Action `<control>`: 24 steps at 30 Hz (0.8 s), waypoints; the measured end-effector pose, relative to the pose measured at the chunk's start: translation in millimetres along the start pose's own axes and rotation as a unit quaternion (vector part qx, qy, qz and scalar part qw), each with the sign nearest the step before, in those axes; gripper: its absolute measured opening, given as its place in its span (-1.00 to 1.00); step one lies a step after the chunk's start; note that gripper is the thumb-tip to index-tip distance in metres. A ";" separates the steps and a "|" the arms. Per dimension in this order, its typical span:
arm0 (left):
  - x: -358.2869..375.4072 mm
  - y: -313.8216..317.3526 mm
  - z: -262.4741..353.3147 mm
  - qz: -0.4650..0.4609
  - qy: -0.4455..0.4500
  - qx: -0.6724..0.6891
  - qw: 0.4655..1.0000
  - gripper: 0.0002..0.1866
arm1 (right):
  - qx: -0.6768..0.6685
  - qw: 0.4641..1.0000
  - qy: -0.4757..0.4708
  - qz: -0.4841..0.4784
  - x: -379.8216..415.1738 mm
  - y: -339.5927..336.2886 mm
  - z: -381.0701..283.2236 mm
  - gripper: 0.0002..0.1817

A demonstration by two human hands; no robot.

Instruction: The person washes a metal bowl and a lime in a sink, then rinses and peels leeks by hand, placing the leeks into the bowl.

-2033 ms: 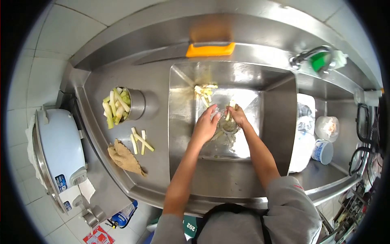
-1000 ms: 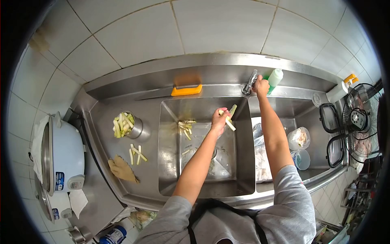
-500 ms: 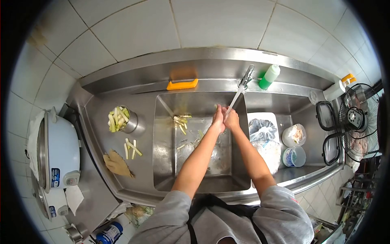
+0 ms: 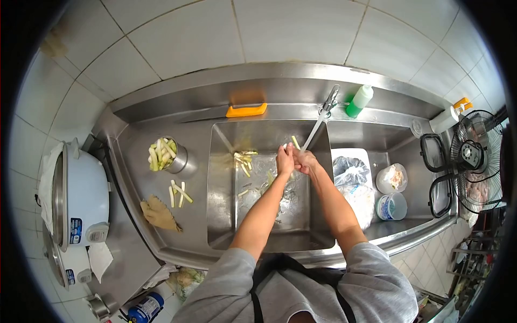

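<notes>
Over the sink basin (image 4: pixel 221 215), my left hand (image 4: pixel 285 160) and my right hand (image 4: pixel 306 161) are closed together. A pale green vegetable stick (image 4: pixel 295 141) pokes up from between them; which fingers grip it is partly hidden. Water (image 4: pixel 314 132) runs from the faucet (image 4: pixel 330 98) onto my right hand. More wet vegetable sticks (image 4: pixel 245 160) lie in the basin, left of my hands. On the counter to the left, a metal container (image 4: pixel 182 160) lies tilted, full of cut sticks (image 4: pixel 162 153), with several loose sticks (image 4: pixel 181 192) close by.
An orange-handled knife (image 4: pixel 246 111) lies along the back ledge. A green soap bottle (image 4: pixel 360 101) stands right of the faucet. Plastic bags (image 4: pixel 355 202) and two tubs (image 4: pixel 391 207) fill part of the right basin. Brown cardboard (image 4: pixel 160 213) rests on the left counter.
My hands have shifted slightly left and down under the running water, and my right hand has turned. The vegetable stick now shows more clearly above them.
</notes>
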State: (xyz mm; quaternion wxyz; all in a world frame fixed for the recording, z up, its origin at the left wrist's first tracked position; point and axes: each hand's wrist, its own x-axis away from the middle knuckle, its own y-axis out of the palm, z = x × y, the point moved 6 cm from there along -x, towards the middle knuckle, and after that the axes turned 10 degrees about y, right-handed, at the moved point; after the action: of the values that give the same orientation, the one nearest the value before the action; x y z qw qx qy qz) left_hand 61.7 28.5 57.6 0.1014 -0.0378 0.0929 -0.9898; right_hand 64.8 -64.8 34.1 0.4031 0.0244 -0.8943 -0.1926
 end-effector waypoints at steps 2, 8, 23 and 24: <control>-6.0 -3.9 -2.8 -0.010 0.075 -0.109 0.991 -0.49 | 0.273 0.950 0.055 0.144 32.1 -5.6 -13.7 -0.53; -11.4 2.3 -15.1 -0.145 -0.067 -0.025 0.987 -0.47 | 0.448 0.863 -0.080 0.219 27.5 -14.6 -29.1 -0.48; -23.8 9.6 -94.0 0.019 -0.256 0.039 0.966 -0.22 | 0.350 0.935 -0.004 0.050 12.1 4.6 -6.4 -0.71; -14.4 0.9 -69.2 0.058 -0.288 0.101 0.951 -0.25 | 0.297 0.955 0.000 0.006 15.9 4.5 -2.6 -0.59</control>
State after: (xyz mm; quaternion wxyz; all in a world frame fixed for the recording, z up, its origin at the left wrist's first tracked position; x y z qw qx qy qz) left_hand 69.5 42.8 -11.2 0.1847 -0.3049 -0.0390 -0.9335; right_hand 56.5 -64.6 48.6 0.3784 0.1378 -0.9114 0.0843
